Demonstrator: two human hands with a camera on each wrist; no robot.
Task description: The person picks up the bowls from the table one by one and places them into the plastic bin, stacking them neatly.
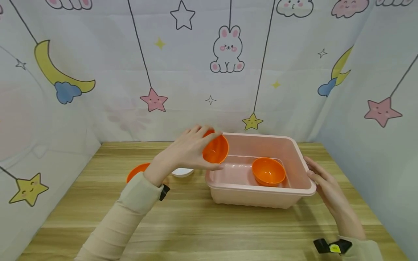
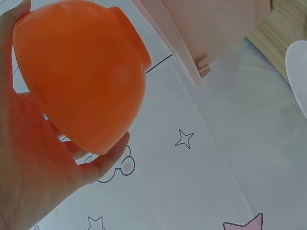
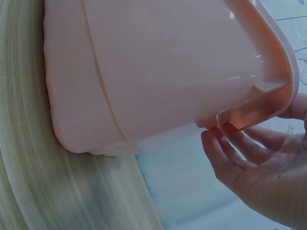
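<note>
My left hand (image 1: 189,148) grips an orange bowl (image 1: 216,149) by its rim, over the left end of a pink plastic bin (image 1: 258,195). The bowl is tilted, its inside facing right and toward me; in the left wrist view the orange bowl (image 2: 81,76) shows its rounded outside and foot ring. A second orange bowl (image 1: 268,172) stands inside the bin at the right. My right hand (image 1: 321,179) holds the bin's right end, fingers (image 3: 225,148) curled under the rim by the handle and thumb over it.
Left of the bin, another orange item (image 1: 138,171) lies partly hidden behind my left forearm. Near it is a white dish (image 1: 183,172), also partly covered. The wooden table (image 1: 196,232) meets a printed cloth backdrop (image 1: 189,72) behind and at both sides.
</note>
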